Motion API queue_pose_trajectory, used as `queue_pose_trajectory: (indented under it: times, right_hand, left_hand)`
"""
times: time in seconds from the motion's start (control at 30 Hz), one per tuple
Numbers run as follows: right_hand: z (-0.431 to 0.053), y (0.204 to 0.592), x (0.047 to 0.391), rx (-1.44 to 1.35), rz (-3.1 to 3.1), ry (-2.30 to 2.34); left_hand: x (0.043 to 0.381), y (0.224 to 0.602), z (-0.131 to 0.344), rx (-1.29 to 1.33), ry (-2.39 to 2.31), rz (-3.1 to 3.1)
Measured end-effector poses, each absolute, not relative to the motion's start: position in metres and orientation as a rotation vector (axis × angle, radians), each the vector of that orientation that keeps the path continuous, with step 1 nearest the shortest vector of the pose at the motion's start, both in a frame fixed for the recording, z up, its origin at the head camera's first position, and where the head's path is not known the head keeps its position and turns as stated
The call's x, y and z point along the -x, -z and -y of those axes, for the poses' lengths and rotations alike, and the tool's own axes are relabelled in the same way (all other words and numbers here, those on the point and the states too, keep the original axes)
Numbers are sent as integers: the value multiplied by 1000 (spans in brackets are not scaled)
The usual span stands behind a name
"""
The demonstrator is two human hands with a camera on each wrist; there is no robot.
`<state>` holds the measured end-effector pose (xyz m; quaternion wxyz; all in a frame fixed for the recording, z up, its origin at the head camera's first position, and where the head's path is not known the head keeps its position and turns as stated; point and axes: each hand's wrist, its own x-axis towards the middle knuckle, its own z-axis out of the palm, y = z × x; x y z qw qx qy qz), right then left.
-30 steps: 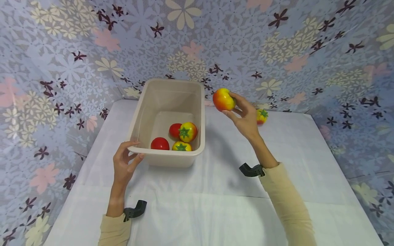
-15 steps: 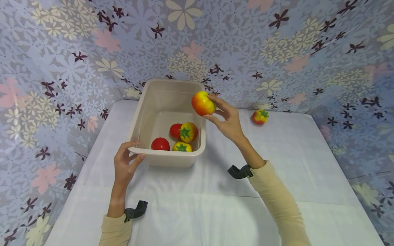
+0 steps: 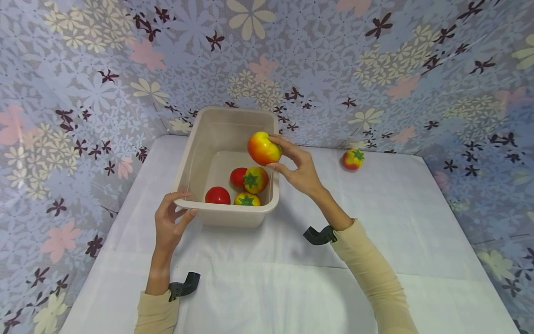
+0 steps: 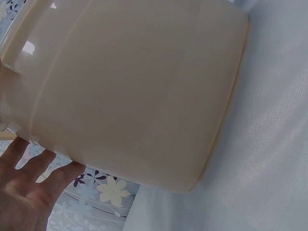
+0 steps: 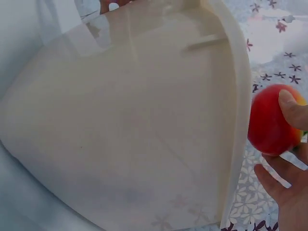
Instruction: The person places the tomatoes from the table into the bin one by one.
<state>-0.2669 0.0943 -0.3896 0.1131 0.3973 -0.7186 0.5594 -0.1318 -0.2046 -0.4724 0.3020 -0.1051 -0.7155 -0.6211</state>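
My right hand pinches a red-and-yellow toy tomato between thumb and fingers, over the right side of a beige plastic bin. In the right wrist view the same tomato shows just past the bin's rim, the thumb pressed on its side. My left hand grips the bin's near left corner, thumb outside and fingers over the rim. Inside the bin, toward the near end, lie two red fruits and two yellow-red ones with green leafy tops.
Another red-and-yellow fruit with a green top lies on the white cloth near the table's back edge, right of the bin. A flower-patterned curtain hangs behind and along both sides.
My right hand has carried the tomato left and slightly down, from beside the bin to over its opening. The fruit at the back right is fully uncovered. The left hand has stayed put.
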Motion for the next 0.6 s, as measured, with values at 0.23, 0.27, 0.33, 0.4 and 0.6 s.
queue_pose_trajectory:
  times: [0.23, 0.27, 0.33, 0.4, 0.6]
  right_hand:
    - [-97, 391, 266, -1075, 2171, -1602]
    - [-98, 387, 264, -1058, 2161, -1625]
    - [-99, 381, 260, -1024, 2144, -1654]
    - [-101, 375, 257, -1005, 2112, -1689]
    - [-110, 370, 255, -938, 2084, -1686]
  left_hand:
    - [132, 473, 205, 297, 1652, 1890]
    - [132, 473, 205, 300, 1652, 1888]
    - [133, 473, 205, 306, 1655, 1885]
    - [133, 474, 205, 309, 1655, 1885]
    - [134, 475, 206, 300, 1664, 1884]
